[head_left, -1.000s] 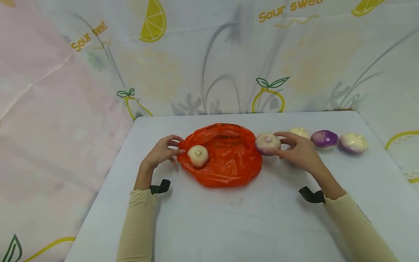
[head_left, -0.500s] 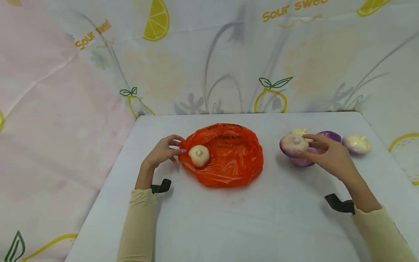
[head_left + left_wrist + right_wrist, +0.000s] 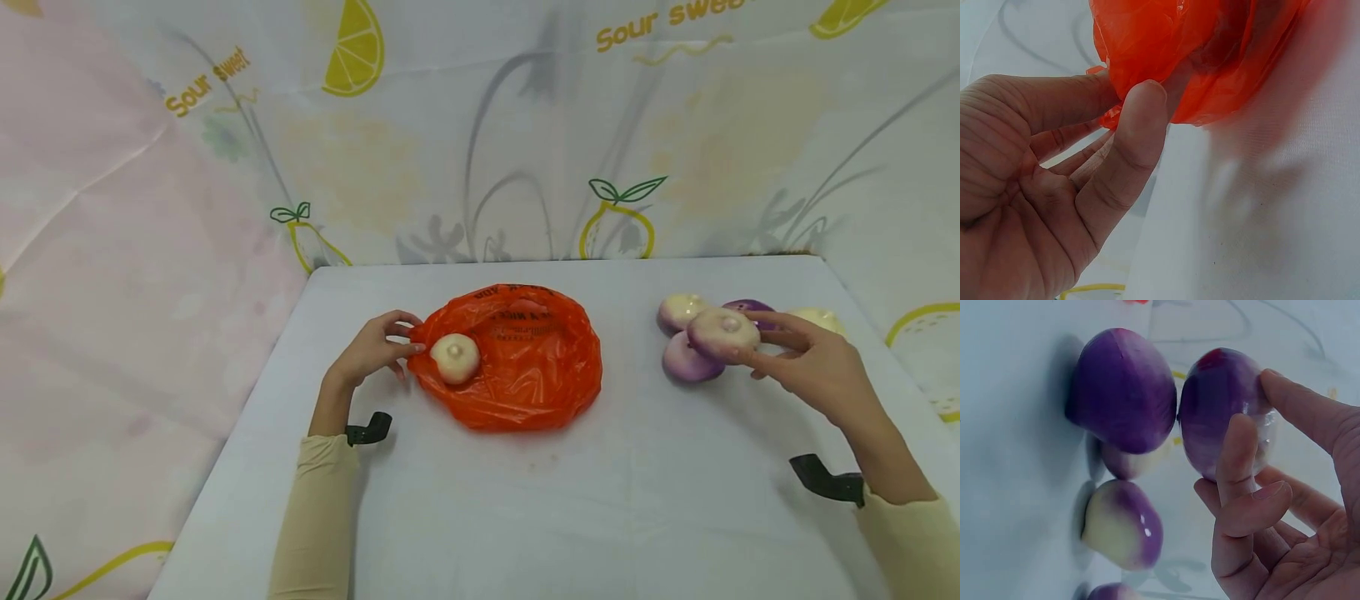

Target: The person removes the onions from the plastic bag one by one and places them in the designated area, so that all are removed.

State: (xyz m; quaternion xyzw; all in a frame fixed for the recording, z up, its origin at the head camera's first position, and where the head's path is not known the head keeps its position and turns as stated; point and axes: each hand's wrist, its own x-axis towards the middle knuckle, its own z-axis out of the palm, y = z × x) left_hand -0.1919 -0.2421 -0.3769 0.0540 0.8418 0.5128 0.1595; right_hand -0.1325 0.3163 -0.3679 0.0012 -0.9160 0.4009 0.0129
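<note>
My left hand pinches the left rim of a red plastic bag between thumb and fingers; the left wrist view shows the gathered film at the fingertips. One white turnip with a small nub sits at the bag's left side. In my right hand, a purple-and-white turnip is held by the fingertips, nub upward, overlapping the group on the table. Just beside it, in the right wrist view, is a purple turnip resting on the surface.
Around the held one lie a pale turnip, a light purple turnip and a dark purple turnip. Another pale turnip is partly hidden behind my right hand. A printed cloth rises behind the white table.
My right hand has carried its turnip rightward, from the bag's right rim to above the group of turnips. My left hand stays at the bag's left rim.
</note>
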